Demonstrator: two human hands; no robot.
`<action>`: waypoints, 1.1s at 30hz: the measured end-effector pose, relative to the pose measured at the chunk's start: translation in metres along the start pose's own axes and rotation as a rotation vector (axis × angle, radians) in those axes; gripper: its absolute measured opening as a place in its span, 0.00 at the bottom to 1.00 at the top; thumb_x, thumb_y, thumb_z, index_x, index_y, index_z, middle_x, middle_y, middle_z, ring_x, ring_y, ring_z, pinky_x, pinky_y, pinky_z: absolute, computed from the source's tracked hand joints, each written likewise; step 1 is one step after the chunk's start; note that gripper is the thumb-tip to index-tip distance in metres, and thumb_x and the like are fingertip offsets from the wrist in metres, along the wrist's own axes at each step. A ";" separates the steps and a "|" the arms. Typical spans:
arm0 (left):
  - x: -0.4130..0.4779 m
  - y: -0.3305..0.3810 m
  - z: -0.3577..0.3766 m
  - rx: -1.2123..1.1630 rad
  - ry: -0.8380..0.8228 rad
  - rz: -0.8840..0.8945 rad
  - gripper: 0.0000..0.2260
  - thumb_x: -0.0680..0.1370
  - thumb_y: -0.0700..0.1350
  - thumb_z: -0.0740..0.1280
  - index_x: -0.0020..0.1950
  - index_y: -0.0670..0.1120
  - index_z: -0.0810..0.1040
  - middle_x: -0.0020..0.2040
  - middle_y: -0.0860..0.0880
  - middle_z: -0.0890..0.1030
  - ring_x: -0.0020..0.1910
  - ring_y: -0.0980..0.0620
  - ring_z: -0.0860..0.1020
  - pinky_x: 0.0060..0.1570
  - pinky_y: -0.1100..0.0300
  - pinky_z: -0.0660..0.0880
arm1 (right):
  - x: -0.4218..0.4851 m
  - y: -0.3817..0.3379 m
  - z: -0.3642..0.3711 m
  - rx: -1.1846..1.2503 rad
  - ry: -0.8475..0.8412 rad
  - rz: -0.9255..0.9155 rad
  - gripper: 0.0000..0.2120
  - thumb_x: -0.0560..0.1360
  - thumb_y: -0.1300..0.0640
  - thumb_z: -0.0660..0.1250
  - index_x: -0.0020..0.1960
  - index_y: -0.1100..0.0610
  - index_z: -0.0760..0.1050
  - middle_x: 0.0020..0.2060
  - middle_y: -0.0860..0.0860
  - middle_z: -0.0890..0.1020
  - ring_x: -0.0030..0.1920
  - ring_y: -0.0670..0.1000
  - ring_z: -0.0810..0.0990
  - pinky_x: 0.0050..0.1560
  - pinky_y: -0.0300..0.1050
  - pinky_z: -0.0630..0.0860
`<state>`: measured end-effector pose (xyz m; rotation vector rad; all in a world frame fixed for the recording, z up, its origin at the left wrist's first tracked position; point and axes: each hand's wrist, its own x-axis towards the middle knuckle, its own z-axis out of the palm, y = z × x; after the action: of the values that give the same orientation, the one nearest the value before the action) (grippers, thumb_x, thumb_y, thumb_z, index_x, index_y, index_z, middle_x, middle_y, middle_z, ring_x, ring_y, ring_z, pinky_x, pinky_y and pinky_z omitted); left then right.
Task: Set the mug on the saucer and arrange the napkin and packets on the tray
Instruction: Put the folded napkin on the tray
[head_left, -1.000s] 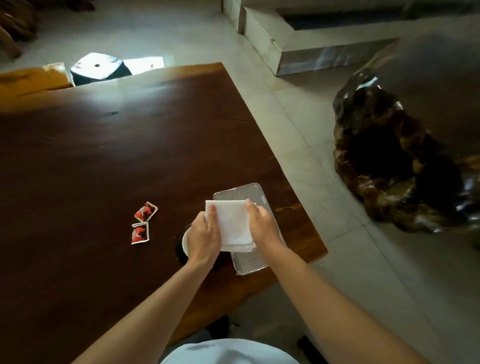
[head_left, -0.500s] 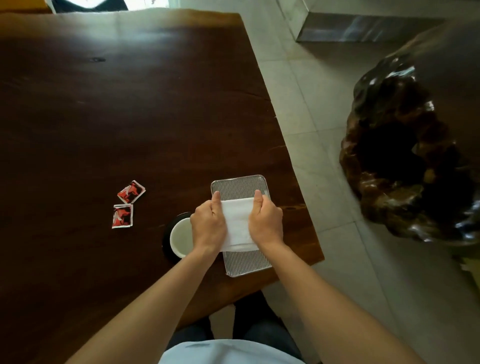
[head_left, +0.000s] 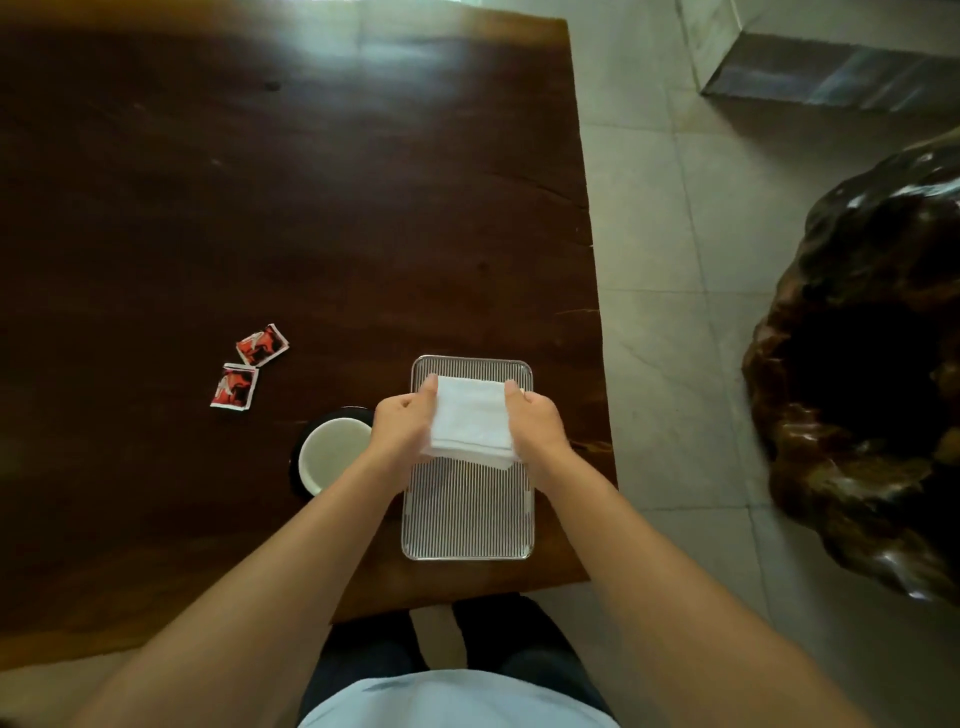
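Two hands on the napkin (head_left: 470, 418), left hand (head_left: 402, 423) clamped on its left edge, right hand (head_left: 535, 423) clamped on its right edge, each grip closed on the cloth with thumb on top. White, folded, held flat over the far half of the tray (head_left: 467, 512); touching the ribs or just above them, cannot tell. Near layers of the fold fanned out slightly at the near edge. Tray ribbed and metal, long side running away from the body, sitting close to the near right corner of the surface (head_left: 260, 208), near half bare.

Just left of the tray, toward the near edge: mug (head_left: 332, 452), white inside, seated on a dark saucer (head_left: 298, 457), partly hidden behind the left wrist. Farther left and well apart from the tray, two red and black packets on the bare wood, far packet (head_left: 262, 344) turned at an angle, near packet (head_left: 235, 387) just beside it, corners almost meeting.

Beyond the right edge, pale tiled floor (head_left: 675, 260) and a big glossy dark root-like mass (head_left: 862, 389).
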<state>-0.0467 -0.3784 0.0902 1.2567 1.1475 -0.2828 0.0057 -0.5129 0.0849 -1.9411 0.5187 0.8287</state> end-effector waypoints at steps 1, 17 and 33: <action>0.001 -0.001 0.001 -0.015 -0.025 -0.048 0.13 0.81 0.52 0.66 0.44 0.44 0.78 0.44 0.45 0.81 0.42 0.49 0.79 0.38 0.56 0.77 | 0.005 0.002 -0.005 0.067 -0.051 0.020 0.15 0.82 0.48 0.59 0.54 0.57 0.78 0.52 0.57 0.84 0.52 0.58 0.84 0.57 0.59 0.81; 0.038 -0.024 0.034 0.568 0.140 0.263 0.13 0.78 0.40 0.65 0.62 0.47 0.80 0.56 0.47 0.84 0.54 0.45 0.81 0.55 0.51 0.78 | 0.051 0.009 -0.005 -0.071 -0.185 0.004 0.18 0.79 0.61 0.58 0.67 0.52 0.75 0.56 0.50 0.82 0.57 0.53 0.81 0.59 0.58 0.81; 0.044 -0.023 0.037 0.740 0.176 0.235 0.09 0.77 0.39 0.61 0.56 0.40 0.76 0.56 0.39 0.78 0.53 0.39 0.77 0.52 0.48 0.76 | 0.053 0.007 -0.024 -0.283 -0.051 -0.108 0.17 0.80 0.61 0.61 0.68 0.60 0.73 0.62 0.57 0.78 0.58 0.55 0.77 0.59 0.52 0.78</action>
<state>-0.0241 -0.4008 0.0372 2.0842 1.0600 -0.4483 0.0452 -0.5383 0.0503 -2.1775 0.2744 0.9178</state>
